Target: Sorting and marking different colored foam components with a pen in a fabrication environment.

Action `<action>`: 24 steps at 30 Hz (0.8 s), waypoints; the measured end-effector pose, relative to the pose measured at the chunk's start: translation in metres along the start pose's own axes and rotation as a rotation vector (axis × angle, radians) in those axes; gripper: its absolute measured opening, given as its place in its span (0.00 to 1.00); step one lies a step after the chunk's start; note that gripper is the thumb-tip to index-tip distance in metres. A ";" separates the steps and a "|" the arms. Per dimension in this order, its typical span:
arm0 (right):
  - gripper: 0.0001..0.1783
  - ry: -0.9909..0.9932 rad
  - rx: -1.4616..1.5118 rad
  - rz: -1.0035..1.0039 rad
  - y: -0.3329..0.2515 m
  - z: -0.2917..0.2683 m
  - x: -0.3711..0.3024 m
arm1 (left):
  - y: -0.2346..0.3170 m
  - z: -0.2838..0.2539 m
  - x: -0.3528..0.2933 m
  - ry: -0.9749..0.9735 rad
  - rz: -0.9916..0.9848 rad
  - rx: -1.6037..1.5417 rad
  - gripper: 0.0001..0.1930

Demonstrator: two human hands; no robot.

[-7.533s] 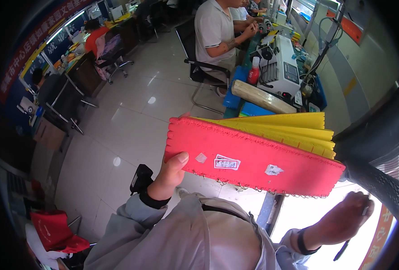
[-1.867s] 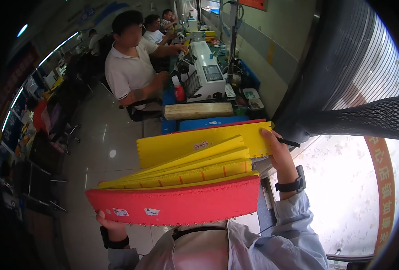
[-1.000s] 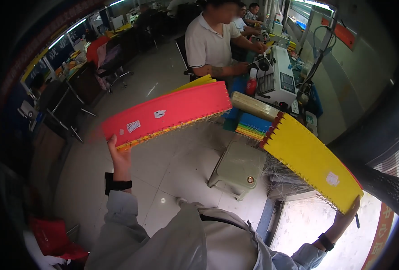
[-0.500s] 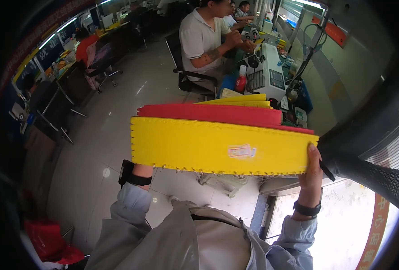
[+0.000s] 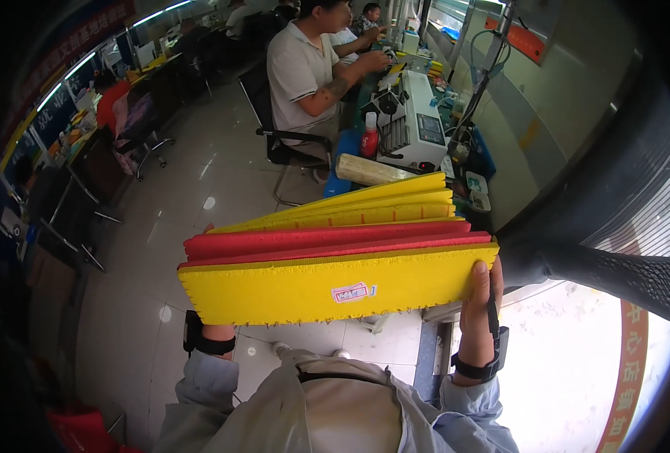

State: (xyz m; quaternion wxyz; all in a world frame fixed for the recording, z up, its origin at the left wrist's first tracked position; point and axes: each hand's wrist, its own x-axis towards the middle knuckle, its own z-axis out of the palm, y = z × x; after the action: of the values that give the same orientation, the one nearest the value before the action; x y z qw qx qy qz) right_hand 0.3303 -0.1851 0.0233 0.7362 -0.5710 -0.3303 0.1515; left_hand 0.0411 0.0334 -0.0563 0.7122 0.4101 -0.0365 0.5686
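Between my two hands is a stack of long foam boards with notched edges. The front yellow board point(image 5: 297, 291) faces me and bears a small white-and-red label. Behind it stand red boards point(image 5: 335, 240), then several more yellow boards point(image 5: 395, 198) fanned apart at the back. My right hand point(image 5: 480, 291) grips the right end, its thumb on the front board and fingers round the edge. At the left end, my left hand point(image 5: 209, 228) is mostly hidden behind the boards; a fingertip shows above the red ones.
Beyond the stack, a workbench holds a roll-shaped beige block point(image 5: 372, 171), a red bottle point(image 5: 369, 134) and a white machine point(image 5: 414, 124). A person in a white shirt point(image 5: 304, 75) sits there on a black chair point(image 5: 274, 143). A dark padded shape point(image 5: 569, 204) rises at right.
The stack has shifted left and lower in view and tilted, so more of the red and back yellow boards shows. Both hands still hold it, and the bench appears nearer.
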 end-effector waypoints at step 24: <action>0.23 -0.008 0.095 -0.052 -0.005 -0.013 -0.009 | -0.008 0.026 -0.013 0.034 -0.112 -0.093 0.36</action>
State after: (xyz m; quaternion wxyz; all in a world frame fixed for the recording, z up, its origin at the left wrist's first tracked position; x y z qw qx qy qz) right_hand 0.3319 -0.2017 0.0239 0.7650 -0.5259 -0.3402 0.1501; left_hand 0.0541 0.0073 -0.0504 0.7617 0.3683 -0.0278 0.5324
